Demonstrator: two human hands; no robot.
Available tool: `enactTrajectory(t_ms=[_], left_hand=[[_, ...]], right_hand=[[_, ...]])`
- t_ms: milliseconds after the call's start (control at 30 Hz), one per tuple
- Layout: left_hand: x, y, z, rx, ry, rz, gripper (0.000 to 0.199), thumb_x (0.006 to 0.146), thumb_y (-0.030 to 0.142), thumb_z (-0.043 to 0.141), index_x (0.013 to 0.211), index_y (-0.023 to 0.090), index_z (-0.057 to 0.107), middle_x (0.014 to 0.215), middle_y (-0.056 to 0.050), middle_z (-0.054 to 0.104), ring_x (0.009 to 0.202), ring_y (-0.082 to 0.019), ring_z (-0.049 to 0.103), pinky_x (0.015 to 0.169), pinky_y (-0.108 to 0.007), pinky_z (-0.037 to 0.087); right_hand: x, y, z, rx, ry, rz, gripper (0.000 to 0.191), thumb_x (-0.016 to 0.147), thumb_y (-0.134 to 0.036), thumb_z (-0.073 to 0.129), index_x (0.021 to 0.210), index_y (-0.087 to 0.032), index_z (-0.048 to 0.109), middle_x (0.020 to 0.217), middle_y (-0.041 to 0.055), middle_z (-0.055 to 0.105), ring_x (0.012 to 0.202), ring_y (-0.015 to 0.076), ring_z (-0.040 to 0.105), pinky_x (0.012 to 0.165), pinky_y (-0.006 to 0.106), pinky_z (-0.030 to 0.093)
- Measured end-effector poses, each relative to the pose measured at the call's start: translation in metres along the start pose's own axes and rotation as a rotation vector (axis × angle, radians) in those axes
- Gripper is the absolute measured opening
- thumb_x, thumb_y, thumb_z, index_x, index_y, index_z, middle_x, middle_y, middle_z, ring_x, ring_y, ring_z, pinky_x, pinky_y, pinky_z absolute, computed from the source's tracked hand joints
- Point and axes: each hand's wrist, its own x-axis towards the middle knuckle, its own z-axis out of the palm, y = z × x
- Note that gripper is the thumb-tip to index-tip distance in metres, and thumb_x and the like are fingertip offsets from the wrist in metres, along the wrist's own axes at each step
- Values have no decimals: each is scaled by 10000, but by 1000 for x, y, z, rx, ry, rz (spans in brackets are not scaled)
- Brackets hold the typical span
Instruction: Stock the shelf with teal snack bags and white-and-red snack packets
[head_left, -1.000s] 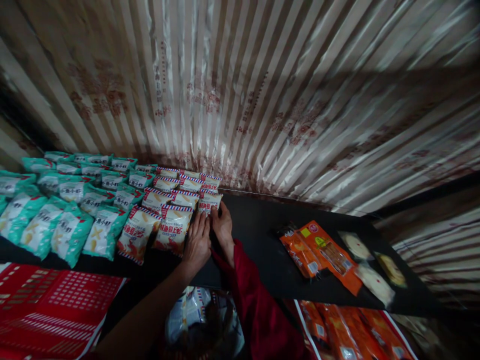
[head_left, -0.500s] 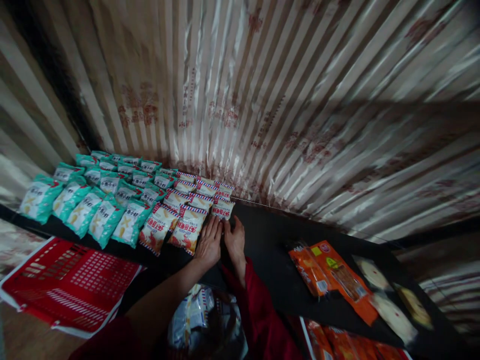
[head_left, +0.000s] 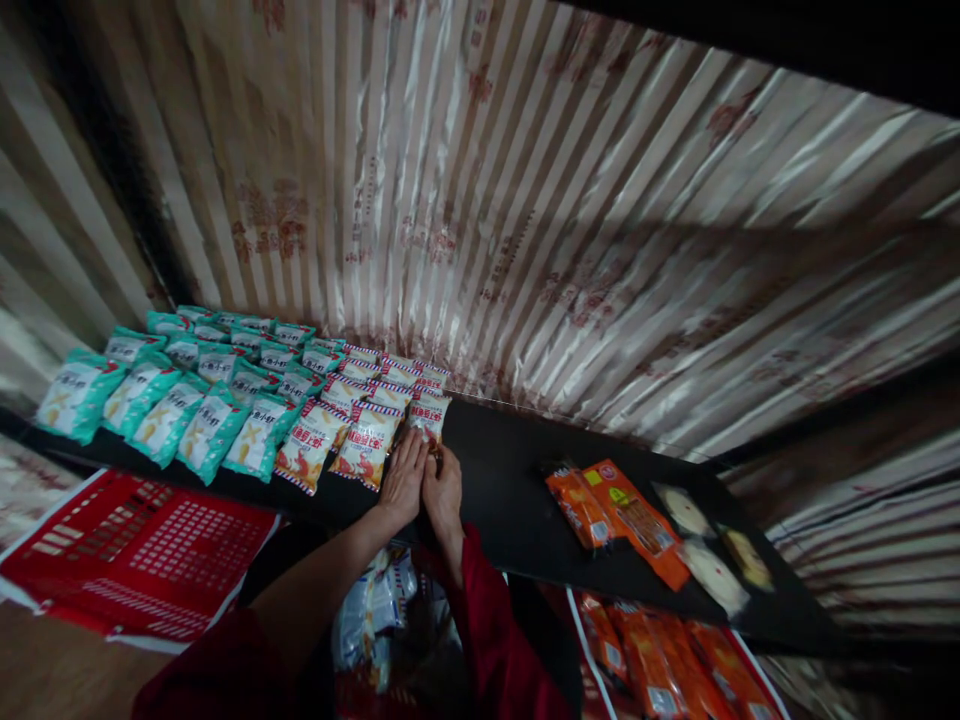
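Observation:
A small white-and-orange snack bag [head_left: 429, 412] with red lettering leans at the right end of the rows on the black shelf. My left hand [head_left: 405, 478] lies against its lower front edge, fingers stretched out and together. Close beside it, my right hand [head_left: 444, 492] is curled at the bag's lower right corner; the hands hide the bag's bottom. Left of my hands stand matching snack bags [head_left: 365, 442] in short rows. Farther left are several rows of teal snack bags [head_left: 259, 437].
Orange packets [head_left: 634, 515] and pale round packs [head_left: 712, 575] lie on the shelf [head_left: 502, 480] to the right. Below stand a red basket [head_left: 161, 555], a container of bagged snacks [head_left: 382, 610] and another basket of orange packets [head_left: 667, 660]. Striped sheeting [head_left: 465, 220] hangs behind.
The view has shifted, so the shelf's right side and the lower baskets show more. My right hand has moved closer to my left and its fingers have curled in at the bag.

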Motion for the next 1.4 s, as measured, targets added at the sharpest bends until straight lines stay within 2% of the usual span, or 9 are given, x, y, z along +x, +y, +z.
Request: enactTrajectory(t_ms=[133,467,800,1033,1200,1400], left_hand=[[-15,3,-1,-29,-3,-14,465,926,147,318,1388,111,365,1490,-163,329,1411,-224,215,1089,-466,350],[-54,17,-18,-97,-149,-27,461,945,188,312,1398,112,353,1507,-161,285,1414,-226,195,1096,-447,334],[-101,21,-16,-114,-161,-1,484,928,173,316,1411,174,346,1483,-131,353,1399,-193,254,1073,-411,367],[-129,21,-21,-17,-108,131,500,923,202,323,1411,94,338,1438,-174,416,1402,-232,252,1109,-464,302],[-138,27,-32,79,-169,144,530,915,209,337,1434,108,303,1461,-157,388,1409,-256,225,1119,-475,278],[-135,33,-44,173,-233,139,579,894,183,352,1456,90,243,1507,-152,304,1414,-261,206,1127,-447,275]], right_hand=[[-14,-2,-3,16,-6,6,427,827,-290,377,1131,-93,603,1156,189,625,1096,257,565,987,431,408],[-60,-9,-16,34,-18,32,435,864,-292,318,1107,-95,620,1135,186,640,1065,248,587,969,418,431],[-107,2,-18,92,-9,-17,417,861,-246,318,1122,-139,624,1156,152,636,1104,216,576,1002,405,431],[-137,11,-15,89,0,-93,428,835,-170,334,1144,-155,630,1198,146,605,1168,210,531,1025,433,422],[-151,12,-17,77,-40,-118,441,828,-138,355,1181,-149,620,1279,152,542,1253,212,464,1050,414,406],[-153,17,-16,56,-83,-152,468,823,-95,363,1229,-168,585,1320,129,511,1279,192,438,1079,390,380]])
